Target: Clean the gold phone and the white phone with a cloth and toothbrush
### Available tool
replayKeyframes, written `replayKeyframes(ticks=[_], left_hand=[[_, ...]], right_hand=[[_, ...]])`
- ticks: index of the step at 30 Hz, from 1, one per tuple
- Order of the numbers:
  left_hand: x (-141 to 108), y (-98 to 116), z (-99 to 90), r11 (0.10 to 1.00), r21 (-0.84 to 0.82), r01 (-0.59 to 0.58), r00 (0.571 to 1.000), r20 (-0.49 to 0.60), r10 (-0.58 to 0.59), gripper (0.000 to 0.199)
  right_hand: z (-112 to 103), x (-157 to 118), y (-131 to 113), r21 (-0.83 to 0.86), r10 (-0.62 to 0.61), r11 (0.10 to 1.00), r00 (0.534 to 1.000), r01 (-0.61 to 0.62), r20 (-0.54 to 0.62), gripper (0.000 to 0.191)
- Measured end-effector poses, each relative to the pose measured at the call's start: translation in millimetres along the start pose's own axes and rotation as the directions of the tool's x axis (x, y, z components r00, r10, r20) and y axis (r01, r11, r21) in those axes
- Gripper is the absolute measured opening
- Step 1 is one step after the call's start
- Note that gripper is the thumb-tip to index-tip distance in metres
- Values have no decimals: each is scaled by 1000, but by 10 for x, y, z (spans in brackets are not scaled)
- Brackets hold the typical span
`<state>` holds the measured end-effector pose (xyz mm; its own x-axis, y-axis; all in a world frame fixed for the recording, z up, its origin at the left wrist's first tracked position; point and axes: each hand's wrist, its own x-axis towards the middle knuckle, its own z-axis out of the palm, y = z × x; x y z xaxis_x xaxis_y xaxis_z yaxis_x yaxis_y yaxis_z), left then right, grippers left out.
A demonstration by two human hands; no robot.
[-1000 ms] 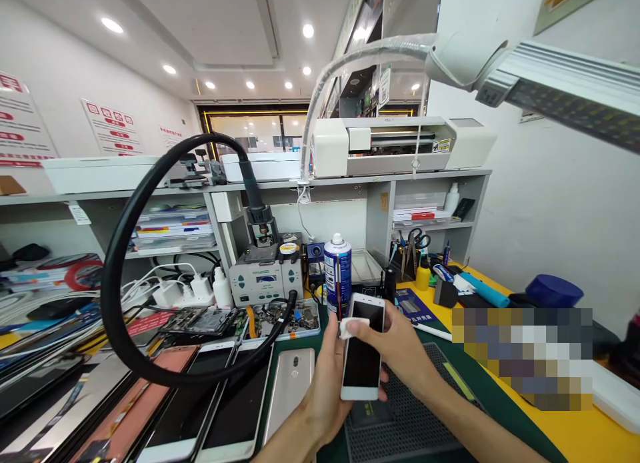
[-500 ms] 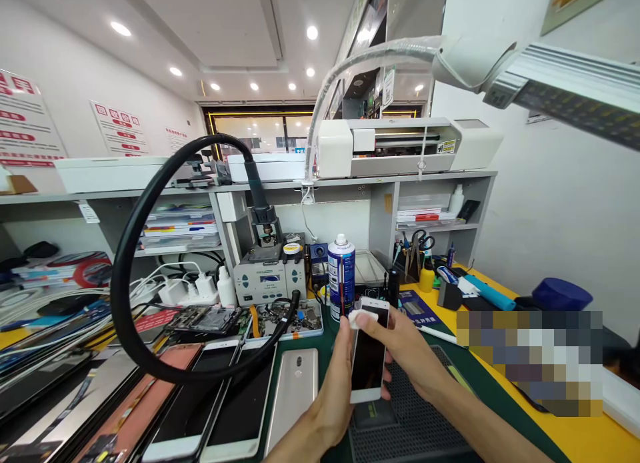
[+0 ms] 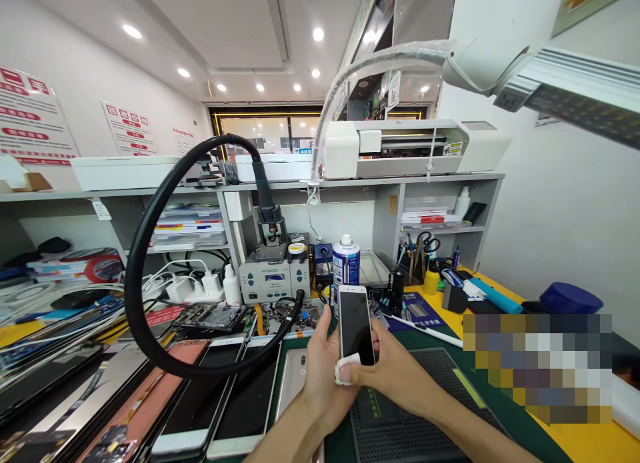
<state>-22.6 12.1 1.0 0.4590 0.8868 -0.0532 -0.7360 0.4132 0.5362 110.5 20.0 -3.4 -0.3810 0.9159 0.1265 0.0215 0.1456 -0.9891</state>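
From where I stand, this looks like the wiping of the phone (image 3: 356, 319), with the cloth down at its lower end. The left hand (image 3: 325, 379) has the phone cradled, thumb up along its near side, screen toward the person; the fingers behind it are mostly hidden. The right hand (image 3: 393, 363) has its thumb pressed on the white cloth (image 3: 348, 369), pinning it over the lower left corner. The can (image 3: 346, 263) stands just beyond the fingertips, the grid mat (image 3: 435, 389) lies below the right fingers, and a silver phone (image 3: 291, 379) rests left of the left hand. To my eye, the next move calls for a firm left hold and a light, flat thumb, keeping the cloth bunched between skin and glass so that it doesn't slip off the edge.
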Motion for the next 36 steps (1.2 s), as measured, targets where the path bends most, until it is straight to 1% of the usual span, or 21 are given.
replayKeyframes(ticks=[5,9,11,13,16,18,21,24,28,30,32,36], left_hand=[[19,34,16,998,-56,10,1000,-18,-11,64],[24,39,17,998,-61,17,1000,-23,-18,58],[28,37,15,999,-45,25,999,-27,-27,56],[33,34,15,999,-30,23,999,-46,-24,54],[44,34,16,1000,2,-1,997,-80,1,52],[50,39,15,999,35,-6,995,-100,10,54],[57,53,12,998,66,3,989,-151,7,59],[62,64,14,997,71,-7,982,-188,20,57],[66,57,21,995,98,-20,976,-213,41,55],[68,47,25,992,122,-20,975,-218,46,55],[71,38,24,990,137,-22,972,-228,53,56],[73,22,-3,986,160,-39,967,-243,78,55]], right_hand=[[19,-25,12,-67,-10,998,1000,9,-10,70],[33,-37,11,-89,-48,995,998,45,-28,80],[34,-43,-9,-83,-52,995,998,50,-21,83],[29,-47,-35,-42,-41,998,999,41,9,82],[5,-41,-50,8,8,1000,998,-8,59,75],[-25,-31,-34,-13,34,999,997,-34,62,66],[-95,-17,-6,-37,38,999,997,-35,71,51],[-188,-19,-31,-10,42,999,988,-41,145,40],[-302,-43,-130,72,47,995,961,-69,273,36],[-333,-49,-163,100,36,993,949,-71,312,35],[-343,-45,-170,98,29,993,954,-61,299,33],[-333,-9,-134,88,14,996,978,-33,207,34]])
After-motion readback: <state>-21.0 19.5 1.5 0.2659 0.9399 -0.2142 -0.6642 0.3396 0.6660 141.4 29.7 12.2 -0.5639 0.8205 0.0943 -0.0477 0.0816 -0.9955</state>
